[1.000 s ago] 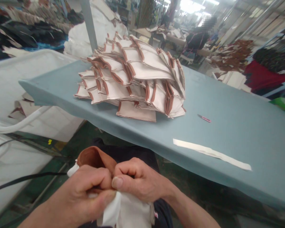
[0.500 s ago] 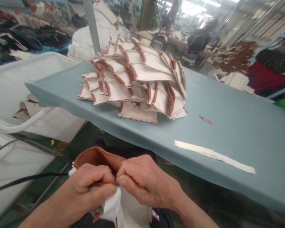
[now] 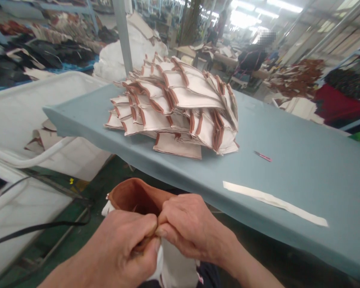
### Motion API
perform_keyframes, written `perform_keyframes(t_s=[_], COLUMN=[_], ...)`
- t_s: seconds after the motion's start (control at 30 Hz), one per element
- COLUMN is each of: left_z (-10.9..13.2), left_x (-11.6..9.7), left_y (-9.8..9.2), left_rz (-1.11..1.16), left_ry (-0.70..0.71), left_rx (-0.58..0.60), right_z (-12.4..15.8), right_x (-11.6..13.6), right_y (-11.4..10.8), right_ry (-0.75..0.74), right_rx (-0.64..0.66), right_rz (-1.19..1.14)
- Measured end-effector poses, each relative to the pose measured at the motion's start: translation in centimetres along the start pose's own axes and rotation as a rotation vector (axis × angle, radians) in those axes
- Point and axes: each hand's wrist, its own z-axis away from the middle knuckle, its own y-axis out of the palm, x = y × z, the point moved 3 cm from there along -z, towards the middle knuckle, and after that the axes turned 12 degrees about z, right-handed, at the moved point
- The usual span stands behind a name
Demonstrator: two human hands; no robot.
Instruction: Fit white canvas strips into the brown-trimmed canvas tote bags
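Observation:
Over my lap I hold a cream fabric piece with a brown suede-like inside point(image 3: 129, 192), its brown edge curving open at the far left. My left hand point(image 3: 123, 244) is closed, thumb and fingers pinching the edge of the piece. Right against it, my right hand point(image 3: 192, 228) pinches the same edge, so the knuckles and fingertips of both hands meet. What lies between the fingertips is hidden. Pale fabric hangs below the hands. Beyond them, on the blue-green table point(image 3: 294, 168), is a big pile of cream pieces with brown edges point(image 3: 195, 88).
A cream strip point(image 3: 273, 203) lies along the table's near edge, with a small pink-handled tool point(image 3: 263, 156) behind it. White plastic bins point(image 3: 78, 158) stand at the left, near a black cable point(image 3: 33, 229). A grey post point(image 3: 123, 40) rises behind the table. A person point(image 3: 252, 60) sits farther back.
Both hands and the fabric piece sit a little farther right in view, and the left hand has turned more over the edge. The camera view has shifted slightly. The pile is unchanged.

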Motion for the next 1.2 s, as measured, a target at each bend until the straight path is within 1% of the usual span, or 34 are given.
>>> perform_keyframes(t_s=[0.1, 0.2, 0.3, 0.4, 0.5, 0.57, 0.63, 0.7, 0.83, 0.9, 1.0, 1.03, 1.13, 1.2], left_z=[0.8, 1.3, 1.0, 0.5, 0.6, 0.8, 1.1, 1.1, 0.0, -0.9, -2.1, -2.5, -3.1, -3.2], left_x=[1.1, 1.9, 1.9, 1.5, 0.8, 0.0, -0.8, -1.6, -2.4, -2.0, -0.2, 0.6, 2.9, 3.9], left_y=[1.9, 4.4, 6.4, 7.2, 6.6, 5.6, 4.7, 4.3, 4.6, 4.3, 3.4, 2.9, 1.8, 1.5], left_rz=[0.205, 0.418, 0.598, 0.697, 0.697, 0.611, 0.510, 0.431, 0.323, 0.346, 0.520, 0.589, 0.773, 0.854], left_ry=[-0.057, -0.139, -0.130, -0.106, -0.118, -0.127, -0.102, -0.049, 0.024, -0.016, -0.182, -0.235, -0.320, -0.369], left_rx=[-0.023, 0.015, -0.014, -0.024, 0.062, 0.115, 0.146, 0.146, 0.144, 0.137, 0.148, 0.134, 0.104, 0.091], right_z=[0.4, 1.4, 2.7, 3.7, 4.0, 4.1, 4.3, 4.6, 5.1, 4.8, 3.6, 3.2, 2.5, 2.7], right_x=[-0.6, -1.2, -1.7, -2.0, -1.7, -1.3, -0.9, -0.7, -1.0, -1.2, -1.9, -2.1, -2.6, -2.4], right_y=[1.0, 2.8, 5.1, 6.7, 6.7, 6.0, 5.0, 4.2, 3.3, 2.8, 1.7, 1.1, -0.1, 0.0], right_ry=[-0.039, -0.068, -0.041, 0.005, 0.009, -0.014, -0.036, -0.040, 0.012, 0.048, 0.100, 0.135, 0.293, 0.409], right_rx=[-0.156, -0.287, -0.328, -0.332, -0.364, -0.385, -0.387, -0.385, -0.420, -0.397, -0.341, -0.347, -0.421, -0.421], right_rz=[-0.051, -0.104, -0.145, -0.206, -0.257, -0.255, -0.225, -0.192, -0.176, -0.147, -0.074, -0.063, -0.079, -0.142])
